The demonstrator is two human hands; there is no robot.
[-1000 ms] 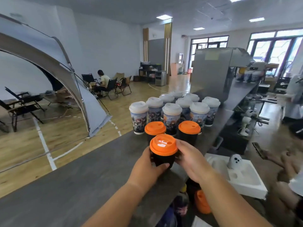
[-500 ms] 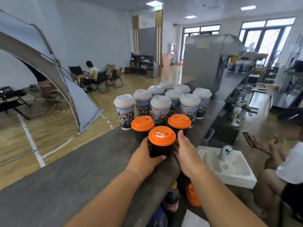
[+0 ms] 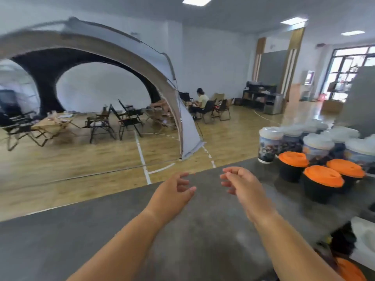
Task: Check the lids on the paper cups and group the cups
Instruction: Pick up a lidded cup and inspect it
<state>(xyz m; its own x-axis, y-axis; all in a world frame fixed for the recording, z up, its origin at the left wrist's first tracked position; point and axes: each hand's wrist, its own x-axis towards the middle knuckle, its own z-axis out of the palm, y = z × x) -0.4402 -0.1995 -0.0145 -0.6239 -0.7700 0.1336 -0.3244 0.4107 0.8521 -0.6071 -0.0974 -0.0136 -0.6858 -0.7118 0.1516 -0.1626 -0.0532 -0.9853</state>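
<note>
1. The left grip point(image 3: 174, 189) and right grip point(image 3: 241, 183), around a cup moments ago, now hover loosely curled and empty above the surface point(image 3: 182, 240).
2. That orange-lidded cup point(image 3: 322, 185) stands released beside two alike, near the white-lidded cups point(image 3: 269, 145); it looks grouped.

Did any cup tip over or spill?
No, nothing looks wrong. The three orange-lidded cups stand upright with lids on. The white-lidded cups behind them do too, though they are blurred. No spill shows on the counter.

Bright ceiling-lit room, motion-blurred, edges bowed by wide-angle distortion.
</note>
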